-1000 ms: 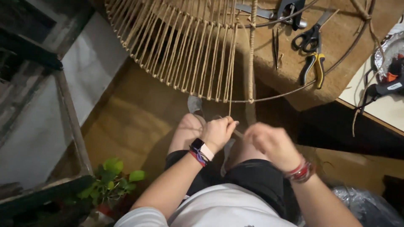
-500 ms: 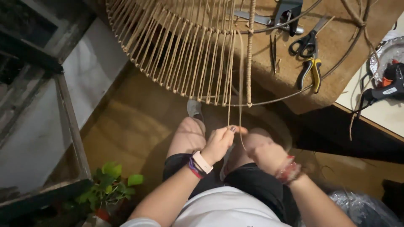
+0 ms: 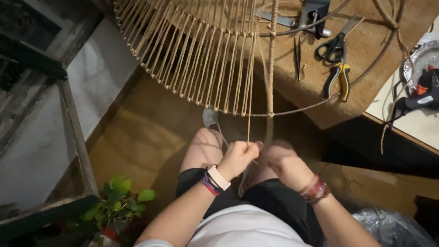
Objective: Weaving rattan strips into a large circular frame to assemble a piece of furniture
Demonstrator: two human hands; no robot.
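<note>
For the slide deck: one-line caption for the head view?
Both hands, left hand and right hand, pinch a taut cord running to a cord-wrapped wire frame.

Black scissors (image 3: 334, 45), yellow-handled pliers (image 3: 337, 81), glue gun (image 3: 418, 98) (on white surface), green potted plant (image 3: 114, 208)

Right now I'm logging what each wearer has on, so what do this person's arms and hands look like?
Both forearms are bare, no sleeves or gloves. The left hand has a pale watch band plus dark cords at the wrist; the right hand has red beaded bracelets.
</note>
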